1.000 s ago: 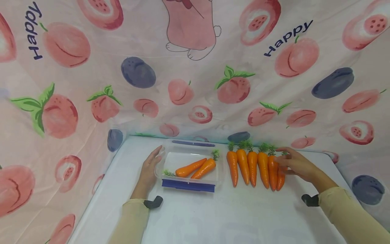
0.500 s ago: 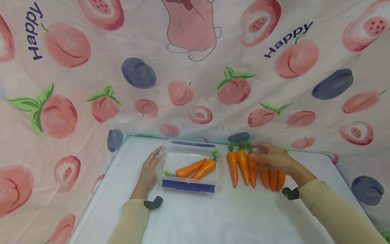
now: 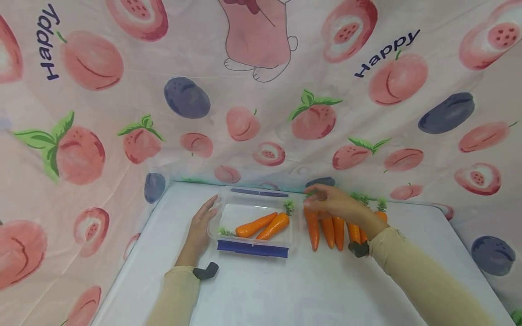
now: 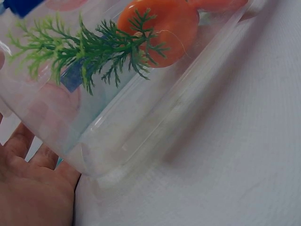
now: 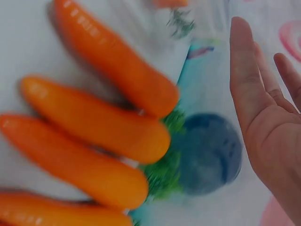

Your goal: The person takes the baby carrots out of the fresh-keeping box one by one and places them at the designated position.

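Observation:
A clear plastic box (image 3: 240, 211) with blue clips stands on the white table. Two orange carrots with green tops lie inside: one carrot (image 3: 252, 226) has its top at the left, the other carrot (image 3: 273, 227) points its top to the back right. My left hand (image 3: 200, 228) rests along the box's left wall, fingers fairly straight; the left wrist view shows that hand (image 4: 35, 193) at the box's corner. My right hand (image 3: 336, 204) hovers over the leftmost carrot (image 3: 313, 235) of a row, covering the upper ends of several. Extended fingers show on the right hand (image 5: 273, 113) in the right wrist view.
Several more carrots lie side by side right of the box, including a carrot (image 5: 75, 162) and another carrot (image 5: 96, 120). A fruit-printed cloth (image 3: 277, 108) rises behind the table (image 3: 277, 290) and at both sides.
My right hand has swept left along the row, from the rightmost carrots to above the leftmost ones. The left hand and the box have stayed in place.

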A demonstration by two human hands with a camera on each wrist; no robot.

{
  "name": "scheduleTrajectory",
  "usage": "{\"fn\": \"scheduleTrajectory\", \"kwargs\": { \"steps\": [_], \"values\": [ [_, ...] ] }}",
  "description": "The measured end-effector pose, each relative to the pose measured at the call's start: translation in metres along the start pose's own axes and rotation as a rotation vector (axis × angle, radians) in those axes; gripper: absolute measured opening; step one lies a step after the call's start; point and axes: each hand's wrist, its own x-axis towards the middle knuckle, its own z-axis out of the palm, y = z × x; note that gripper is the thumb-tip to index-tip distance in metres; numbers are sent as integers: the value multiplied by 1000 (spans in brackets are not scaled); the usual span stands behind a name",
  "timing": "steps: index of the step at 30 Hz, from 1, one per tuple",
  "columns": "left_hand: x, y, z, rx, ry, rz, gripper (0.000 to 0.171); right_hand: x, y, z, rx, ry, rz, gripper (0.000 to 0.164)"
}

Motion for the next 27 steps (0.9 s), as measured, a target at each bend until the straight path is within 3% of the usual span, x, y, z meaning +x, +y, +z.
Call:
{"fn": "scheduleTrajectory", "kwargs": {
  "steps": [9, 16, 21, 27],
  "values": [
    [-2, 3, 1, 13, 4, 19, 48, 21, -28, 24, 39, -80, -59, 69],
    [-1, 2, 1, -36, -2, 24, 49, 37, -42, 40, 16, -137, -90, 57],
    [-1, 1, 1, -25, 2, 25, 48, 50, -53, 53, -29, -174, -117, 52],
    [1, -1, 0, -27, -2, 24, 48, 62, -69, 68, -161, -184, -146, 46]
  ]
}}
